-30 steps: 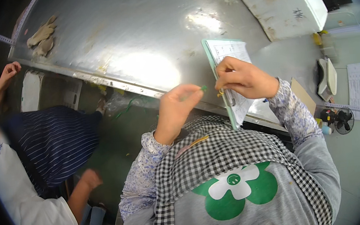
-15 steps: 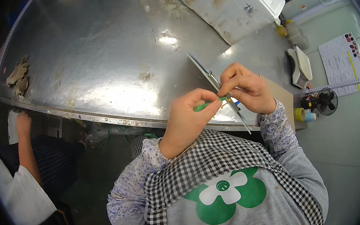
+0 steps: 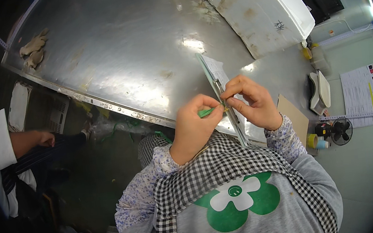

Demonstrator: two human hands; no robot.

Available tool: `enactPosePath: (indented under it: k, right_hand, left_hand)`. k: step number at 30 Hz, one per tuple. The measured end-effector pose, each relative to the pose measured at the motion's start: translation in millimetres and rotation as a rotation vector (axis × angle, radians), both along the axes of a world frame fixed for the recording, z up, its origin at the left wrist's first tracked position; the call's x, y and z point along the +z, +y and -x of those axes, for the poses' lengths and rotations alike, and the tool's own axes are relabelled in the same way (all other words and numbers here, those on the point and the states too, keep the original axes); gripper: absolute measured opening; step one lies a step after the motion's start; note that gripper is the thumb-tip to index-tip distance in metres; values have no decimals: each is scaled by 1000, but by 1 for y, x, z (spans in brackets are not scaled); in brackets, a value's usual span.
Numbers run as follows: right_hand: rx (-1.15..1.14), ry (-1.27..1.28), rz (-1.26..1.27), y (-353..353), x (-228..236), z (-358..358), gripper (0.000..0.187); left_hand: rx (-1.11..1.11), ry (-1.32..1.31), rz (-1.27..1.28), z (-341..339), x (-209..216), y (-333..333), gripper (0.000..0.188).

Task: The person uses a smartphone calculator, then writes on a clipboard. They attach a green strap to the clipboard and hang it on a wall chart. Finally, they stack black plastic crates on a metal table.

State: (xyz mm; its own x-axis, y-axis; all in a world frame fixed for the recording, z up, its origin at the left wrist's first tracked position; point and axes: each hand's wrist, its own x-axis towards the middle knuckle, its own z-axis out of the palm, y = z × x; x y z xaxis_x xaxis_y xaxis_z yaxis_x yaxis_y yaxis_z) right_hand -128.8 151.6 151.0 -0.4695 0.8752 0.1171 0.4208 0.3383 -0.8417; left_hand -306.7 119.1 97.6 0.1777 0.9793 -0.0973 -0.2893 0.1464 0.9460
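At shiny metal table | left fingers pinch thin green strip | right fingers at clipboard, grasp unclear

The person wore a long-sleeved grey top, its chest printed with a white flower over green petals and a small green smiling face at the flower's centre. A black-and-white checked apron had straps of the same cloth. White sleeve covers speckled violet-blue encased the forearms; the left hand and right hand were bare.
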Motion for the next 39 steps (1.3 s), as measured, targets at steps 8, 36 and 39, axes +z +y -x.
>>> enactPosePath:
  k: [8,36,39]
  right_hand:
    - [13,14,-10,-5,-18,13,20]
    - [-116,147,-51,-7,-53,20,11]
    - [-198,188,-169,4,-45,16,9]
  left_hand:
    - [111,236,-91,14,-9,-12,10]
    - [36,81,-42,39,-38,-30,42]
    - [-44,201,-11,56,-43,-30,41]
